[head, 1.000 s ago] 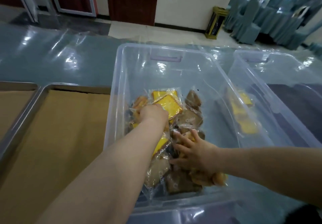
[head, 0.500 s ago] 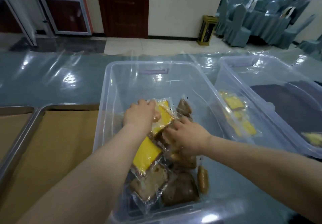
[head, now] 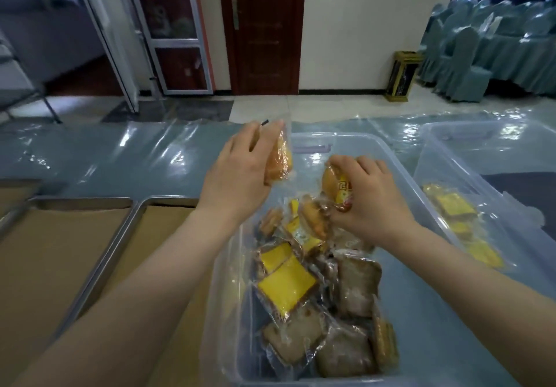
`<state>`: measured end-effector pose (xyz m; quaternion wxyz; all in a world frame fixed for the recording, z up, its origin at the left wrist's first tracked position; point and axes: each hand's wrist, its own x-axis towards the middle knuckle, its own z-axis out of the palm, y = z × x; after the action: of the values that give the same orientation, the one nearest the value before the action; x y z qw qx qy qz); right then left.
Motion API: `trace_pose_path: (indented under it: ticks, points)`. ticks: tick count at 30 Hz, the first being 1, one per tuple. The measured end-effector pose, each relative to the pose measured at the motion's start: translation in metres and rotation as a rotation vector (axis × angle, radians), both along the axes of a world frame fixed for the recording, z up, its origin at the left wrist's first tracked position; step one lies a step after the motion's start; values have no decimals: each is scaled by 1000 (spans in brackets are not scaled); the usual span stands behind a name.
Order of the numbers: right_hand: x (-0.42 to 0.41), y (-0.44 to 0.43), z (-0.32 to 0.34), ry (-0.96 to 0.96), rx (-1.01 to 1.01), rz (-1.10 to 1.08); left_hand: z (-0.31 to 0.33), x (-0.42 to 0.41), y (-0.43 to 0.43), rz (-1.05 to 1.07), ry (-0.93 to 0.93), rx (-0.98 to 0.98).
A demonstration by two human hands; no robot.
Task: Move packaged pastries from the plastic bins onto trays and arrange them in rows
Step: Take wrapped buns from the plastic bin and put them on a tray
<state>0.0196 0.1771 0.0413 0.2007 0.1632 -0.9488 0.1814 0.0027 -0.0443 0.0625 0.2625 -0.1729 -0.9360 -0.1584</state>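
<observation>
A clear plastic bin sits in front of me with several wrapped pastries heaped on its floor, yellow and brown. My left hand is raised above the bin's far left corner and grips an orange wrapped pastry. Over the middle of the bin, my right hand holds a round orange pastry in a printed wrapper. Two metal trays lined with brown paper, the near tray and the left tray, lie to the left of the bin.
A second clear bin with a few yellow pastries stands at the right. Clear plastic sheeting covers the blue table. Beyond the table are a brown door, a small bin on the floor and covered chairs.
Both hands have lifted out of the pile, each holding a wrapped pastry. The left hand rose above the bin's rim. The camera tilted upward.
</observation>
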Motion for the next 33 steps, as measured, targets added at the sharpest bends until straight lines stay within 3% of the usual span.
trace_pose_path:
  ticks: [6, 12, 23, 33]
  points:
    - [26, -80, 45, 146, 16, 62, 23, 48, -85, 79, 102, 2]
    - [72, -222, 62, 197, -22, 172, 16, 126, -224, 182, 118, 21]
    - [141, -525, -12, -52, -122, 461, -51, 267, -498, 490, -131, 25]
    - [96, -697, -87, -348, -208, 522, -120, 272, -671, 704, -306, 183]
